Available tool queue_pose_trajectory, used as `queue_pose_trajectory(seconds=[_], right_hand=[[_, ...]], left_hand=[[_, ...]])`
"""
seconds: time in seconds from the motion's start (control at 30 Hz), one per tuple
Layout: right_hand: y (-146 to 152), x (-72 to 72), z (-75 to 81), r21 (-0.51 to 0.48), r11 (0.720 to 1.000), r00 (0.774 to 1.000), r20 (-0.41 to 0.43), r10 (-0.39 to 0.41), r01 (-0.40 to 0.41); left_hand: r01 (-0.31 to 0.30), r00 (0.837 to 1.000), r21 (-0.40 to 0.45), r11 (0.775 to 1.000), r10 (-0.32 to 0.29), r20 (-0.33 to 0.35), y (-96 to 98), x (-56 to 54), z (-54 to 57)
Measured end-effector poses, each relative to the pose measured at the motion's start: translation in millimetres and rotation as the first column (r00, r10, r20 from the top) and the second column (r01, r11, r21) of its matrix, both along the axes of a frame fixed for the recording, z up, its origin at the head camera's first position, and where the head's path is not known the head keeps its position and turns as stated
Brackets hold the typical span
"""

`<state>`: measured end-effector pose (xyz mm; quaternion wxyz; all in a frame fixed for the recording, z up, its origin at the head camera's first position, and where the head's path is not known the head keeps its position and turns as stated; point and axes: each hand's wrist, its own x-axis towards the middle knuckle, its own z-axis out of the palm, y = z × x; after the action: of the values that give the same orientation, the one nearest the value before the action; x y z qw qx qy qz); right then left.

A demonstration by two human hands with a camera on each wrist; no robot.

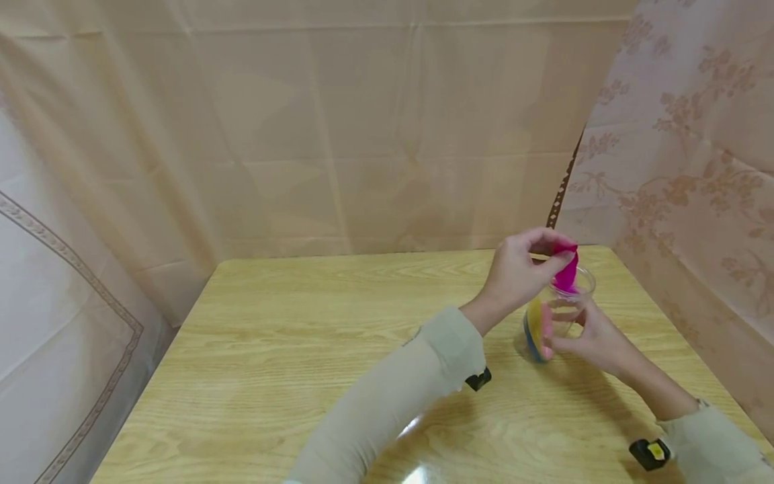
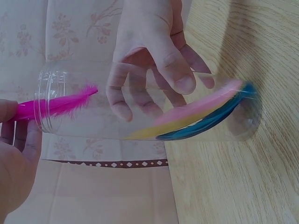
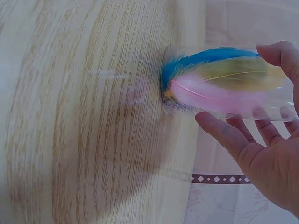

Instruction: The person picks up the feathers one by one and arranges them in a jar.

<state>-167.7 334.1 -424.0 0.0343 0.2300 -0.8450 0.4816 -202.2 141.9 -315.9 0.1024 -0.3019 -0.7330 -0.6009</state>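
A clear plastic jar (image 2: 100, 79) stands upright on the right side of the table, its mouth uncovered. My right hand (image 1: 598, 339) grips its side, thumb on one face and fingers around the other. My left hand (image 1: 517, 269) pinches a magenta feather (image 1: 566, 274) at the jar's mouth. In the left wrist view, the feather's fluffy end hangs inside the neck while its other end is between my fingers. Leaning inside the jar are a pink feather (image 3: 210, 95), a yellow feather (image 3: 240, 77) and a blue feather (image 3: 208, 56).
The wood-grain table (image 1: 272, 363) runs wide to the left of both hands. A beige curtain (image 1: 363, 134) hangs behind its far edge. Floral cloth (image 1: 695, 168) hangs along the right side, close to the jar, and white cloth (image 1: 54, 282) on the left.
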Motion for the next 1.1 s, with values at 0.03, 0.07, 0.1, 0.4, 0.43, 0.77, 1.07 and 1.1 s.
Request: queue_pose_trajectory(seconds=[0.03,0.07,0.1,0.4,0.43,0.77,1.07,1.1], right_hand=[[0,0.1,0.3,0.003,1.0,1.0,0.002,-0.003,0.003],[-1,0.3,0.5,0.004,1.0,1.0,0.004,-0.004,0.004],[-1,0.3,0.7,0.002,1.0,1.0,0.006,-0.005,0.005],[-2,2.2,2.9,0.023,0.999,0.999,0.029,-0.029,0.028],[-2,2.2,2.9,0.029,0.999,0.999,0.029,-0.035,0.034],[-4,3.5,3.4,0.052,0.997,0.997,0.048,-0.055,0.053],[-4,3.9,2.8,0.055,0.997,0.996,0.067,-0.063,0.059],[-4,3.8,2.4,0.05,0.997,0.996,0.069,-0.06,0.057]], left_hand=[[-0.001,1.0,-0.004,1.0,0.001,0.005,-0.2,-0.1,0.1],[-0.002,1.0,-0.007,1.0,0.002,0.01,-0.5,-0.3,0.2],[-0.002,1.0,-0.01,1.0,0.002,0.016,-0.8,-0.4,0.2],[0.025,0.999,0.012,1.0,-0.025,0.02,-2.9,-1.6,-1.4],[0.031,0.999,0.017,0.999,-0.031,0.012,-3.2,-1.8,-1.6],[0.055,0.998,0.036,0.998,-0.055,-0.006,-6.3,-1.5,-2.8],[0.045,0.999,0.022,0.999,-0.045,0.003,-10.1,-2.7,-4.0],[0.046,0.999,0.028,0.999,-0.046,0.003,-11.1,-3.1,-4.2]])
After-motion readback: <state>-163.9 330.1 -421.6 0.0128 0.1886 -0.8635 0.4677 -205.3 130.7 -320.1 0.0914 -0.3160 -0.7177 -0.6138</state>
